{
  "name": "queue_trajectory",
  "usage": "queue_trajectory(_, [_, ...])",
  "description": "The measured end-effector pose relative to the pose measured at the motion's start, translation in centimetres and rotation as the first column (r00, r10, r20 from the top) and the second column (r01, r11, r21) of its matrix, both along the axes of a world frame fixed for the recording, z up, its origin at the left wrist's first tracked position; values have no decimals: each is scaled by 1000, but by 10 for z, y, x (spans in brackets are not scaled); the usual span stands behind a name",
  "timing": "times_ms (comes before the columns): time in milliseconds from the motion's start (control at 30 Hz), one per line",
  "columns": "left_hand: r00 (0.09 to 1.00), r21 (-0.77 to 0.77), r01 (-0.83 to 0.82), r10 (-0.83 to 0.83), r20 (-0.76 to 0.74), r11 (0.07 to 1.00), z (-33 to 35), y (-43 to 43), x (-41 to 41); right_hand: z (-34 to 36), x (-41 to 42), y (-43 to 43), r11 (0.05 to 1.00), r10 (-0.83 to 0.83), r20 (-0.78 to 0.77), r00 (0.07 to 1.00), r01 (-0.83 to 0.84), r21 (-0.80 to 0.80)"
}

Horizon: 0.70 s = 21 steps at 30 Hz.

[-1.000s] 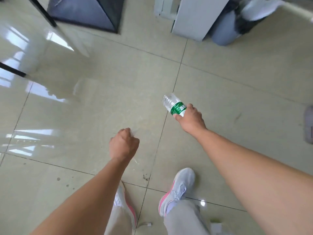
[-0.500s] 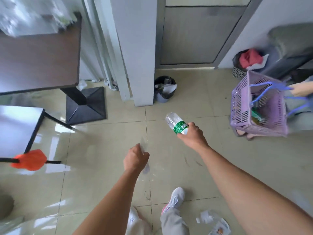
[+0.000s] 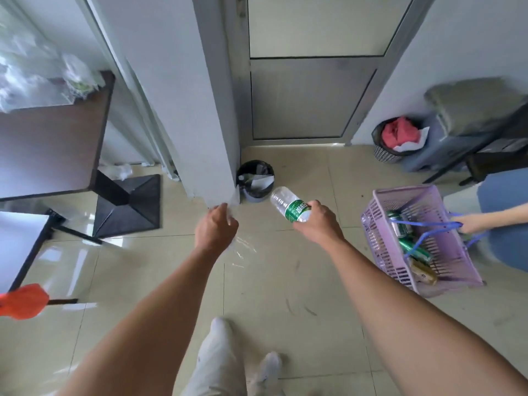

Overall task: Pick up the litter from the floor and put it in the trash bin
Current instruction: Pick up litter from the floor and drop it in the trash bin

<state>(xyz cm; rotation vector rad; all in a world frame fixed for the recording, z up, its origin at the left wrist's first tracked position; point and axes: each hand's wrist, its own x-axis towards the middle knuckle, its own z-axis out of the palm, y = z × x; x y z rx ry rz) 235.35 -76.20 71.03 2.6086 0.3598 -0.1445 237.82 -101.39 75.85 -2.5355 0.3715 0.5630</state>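
Observation:
My right hand (image 3: 318, 224) grips a clear plastic bottle (image 3: 290, 205) with a green label, held tilted over the floor tiles. The bottle's free end points toward a small dark trash bin (image 3: 255, 192) with a black liner, which stands against the base of a grey pillar. My left hand (image 3: 215, 228) is closed on a thin clear plastic wrapper (image 3: 238, 247) that hangs below the fist. Both hands are a short way in front of the bin, my left hand to its left.
A person's hand (image 3: 471, 222) holds a purple basket (image 3: 457, 270) with cans at the right. A second full bin (image 3: 393, 140) stands by the far wall near a chair. A dark table (image 3: 51, 138) with a black pedestal base (image 3: 128, 204) is at left. A door is ahead.
The view has swung up from the floor to the room. Both hands, still holding the bottle and wrapper, have come closer to the dark bin by the pillar.

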Motion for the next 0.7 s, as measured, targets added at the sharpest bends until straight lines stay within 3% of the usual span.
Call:
queue_trajectory(200, [995,-10,-79,79,-55,997,-42,-9,89,-16,123,-16,998,55,-13,998,-55,-2])
queue_trajectory(400, [975,-122,-187,168,-148,975,-139,-21,199,-92,266,-21,996,86,-133,987,-90,-27])
queue_trajectory(700, [961,19,-199,199,-192,980,-234,-56,388,-193,445,-48,977,208,-210,955,-214,-6])
